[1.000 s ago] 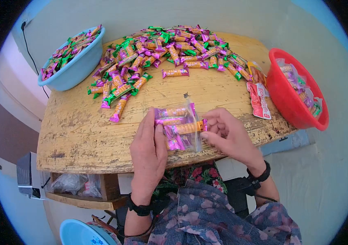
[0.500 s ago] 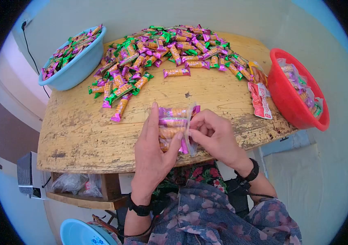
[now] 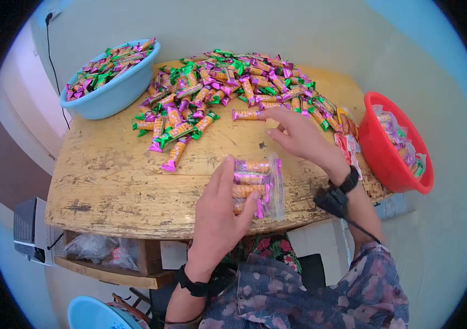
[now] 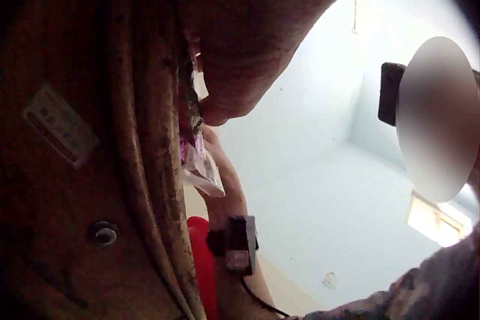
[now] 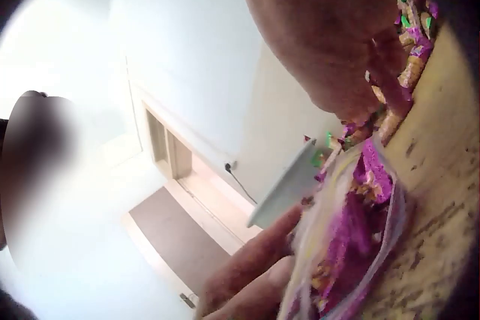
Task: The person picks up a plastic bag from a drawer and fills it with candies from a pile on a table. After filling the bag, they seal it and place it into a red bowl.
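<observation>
Hands: left (image 3: pixel 217 219) outstretched on bag (image 3: pixel 269 189), mouth (image 3: pixel 279 192) rightward; right (image 3: pixel 301 135) at crosswise bar (image 3: pixel 245 115), grip unclear.

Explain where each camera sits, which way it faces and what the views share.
Head: worn on the head, facing forward and down at the table; shows left hand and right hand.
Left wrist: sits there, looks past the left hand toward the right forearm and red basin.
Right wrist: sits there, looks past the right hand toward the left hand and wall.
All three show both hands and the clear bag.
</observation>
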A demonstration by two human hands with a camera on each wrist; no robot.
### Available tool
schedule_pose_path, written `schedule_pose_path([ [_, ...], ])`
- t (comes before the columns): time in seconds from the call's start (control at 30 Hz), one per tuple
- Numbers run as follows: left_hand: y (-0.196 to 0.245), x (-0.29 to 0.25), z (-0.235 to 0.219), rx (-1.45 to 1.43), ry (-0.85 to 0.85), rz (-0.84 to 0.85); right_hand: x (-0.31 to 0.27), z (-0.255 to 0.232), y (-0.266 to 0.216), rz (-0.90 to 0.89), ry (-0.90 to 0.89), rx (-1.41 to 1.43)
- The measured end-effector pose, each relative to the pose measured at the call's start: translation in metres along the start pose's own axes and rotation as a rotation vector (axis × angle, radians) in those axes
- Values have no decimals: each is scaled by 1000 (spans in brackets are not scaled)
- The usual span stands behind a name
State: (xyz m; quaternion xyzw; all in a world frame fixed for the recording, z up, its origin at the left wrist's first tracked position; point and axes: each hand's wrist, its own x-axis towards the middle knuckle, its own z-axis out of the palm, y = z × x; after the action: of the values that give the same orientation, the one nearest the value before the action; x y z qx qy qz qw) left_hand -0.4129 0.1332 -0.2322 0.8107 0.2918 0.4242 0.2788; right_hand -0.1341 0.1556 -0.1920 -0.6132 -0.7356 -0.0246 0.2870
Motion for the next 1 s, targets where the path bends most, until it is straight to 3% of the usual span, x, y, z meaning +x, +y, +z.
schedule_pose_path([
  [0.17, -2, 0, -1, -20, -1, 11, 39, 26, 32, 26, -120, -201],
  [0.33, -4, 0, 0, -10, 16, 24, 41, 30, 25, 57, -169, -325],
  [0.5, -4, 1, 0, -41, 6, -7, 3, 6, 7, 85, -172, -198],
  [0.6, -4, 0, 0, -37, 13, -11, -44, -17, -21, 238, 38, 193],
  [0.7, -2, 0, -2, -32, 6, -11, -95, -37, -58, 309, 130, 298],
  [0.83, 0, -1, -3, -38, -26, -29, -145, -48, -79, 321, 105, 298],
  [1.0, -7, -1, 0, 12, -35, 45, -156, -43, -81, 308, 141, 252],
])
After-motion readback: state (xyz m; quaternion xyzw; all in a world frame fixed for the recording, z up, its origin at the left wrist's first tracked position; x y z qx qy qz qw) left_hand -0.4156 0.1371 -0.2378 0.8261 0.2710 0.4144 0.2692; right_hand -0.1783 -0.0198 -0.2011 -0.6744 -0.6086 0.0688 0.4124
